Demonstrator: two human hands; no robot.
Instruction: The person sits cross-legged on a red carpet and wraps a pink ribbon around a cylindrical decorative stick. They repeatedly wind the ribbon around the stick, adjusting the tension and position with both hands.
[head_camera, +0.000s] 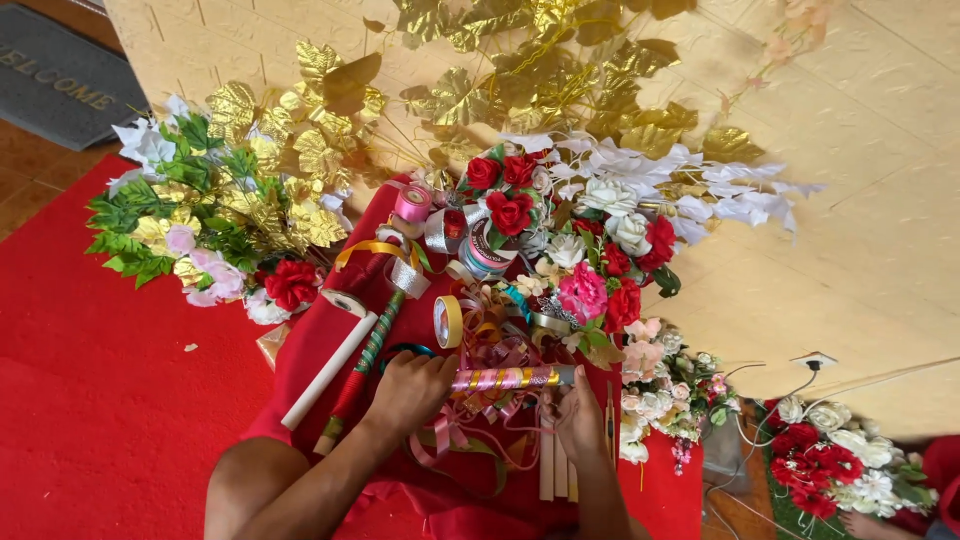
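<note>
I hold the short stick wrapped in pink and gold ribbon (510, 378) level over my lap, above the red cloth (310, 350). My left hand (412, 390) is closed around its left end; my right hand (578, 415) pinches it from below near the other end. To wrap it well, I judge the ribbon needs steady tension and even overlap. Just beside lie a roll of yellow tape (447, 321), a plain white stick (330, 370) and a stick wound in green and red (365, 365). Beyond stand red fabric roses (510, 210) and gold leaves (560, 70).
</note>
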